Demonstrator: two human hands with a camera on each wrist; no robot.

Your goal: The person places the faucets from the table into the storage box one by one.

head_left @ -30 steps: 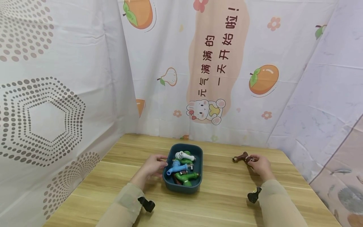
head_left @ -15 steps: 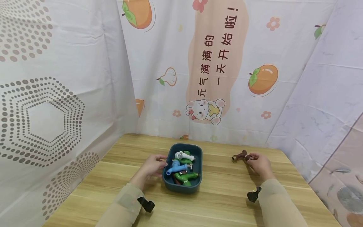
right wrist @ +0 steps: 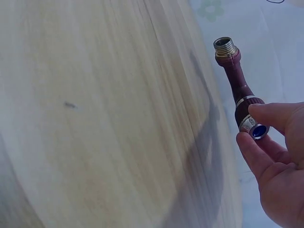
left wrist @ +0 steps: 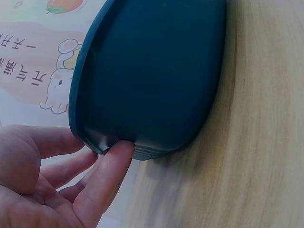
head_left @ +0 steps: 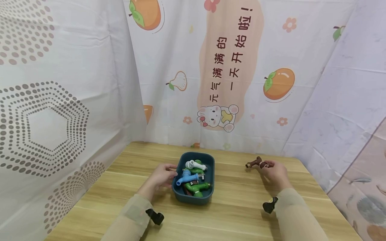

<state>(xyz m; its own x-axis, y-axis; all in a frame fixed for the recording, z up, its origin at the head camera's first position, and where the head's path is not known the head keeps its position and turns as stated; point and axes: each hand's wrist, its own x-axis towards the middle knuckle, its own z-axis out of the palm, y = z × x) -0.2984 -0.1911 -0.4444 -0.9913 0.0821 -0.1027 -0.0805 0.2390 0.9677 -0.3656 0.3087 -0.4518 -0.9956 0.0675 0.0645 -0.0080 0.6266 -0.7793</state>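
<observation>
My left hand (head_left: 163, 175) grips the left side of a dark teal plastic bin (head_left: 193, 200), thumb at the rim and fingers along the outer wall; the left wrist view shows fingertips (left wrist: 124, 148) against that wall. Inside the bin lie a white faucet (head_left: 197, 165), a blue faucet (head_left: 190, 179), a green faucet (head_left: 197, 188) and, partly hidden, other green and dark red pieces. Off to the right, my right hand (head_left: 275, 174) pinches a dark red faucet (right wrist: 237, 80) by one end, between thumb and fingers. Its threaded brass end (right wrist: 225, 46) points away from the hand.
The bin stands on a wood-grain table (head_left: 232, 214). Printed cloth curtains (head_left: 169, 110) hang behind the table and along both sides. A black wrist mount (head_left: 155, 217) sits on the left sleeve, another black mount (head_left: 269, 205) on the right.
The dark red faucet has risen and turned slightly in the right hand. My left hand and the bin have kept their places; the head view has shifted a little.
</observation>
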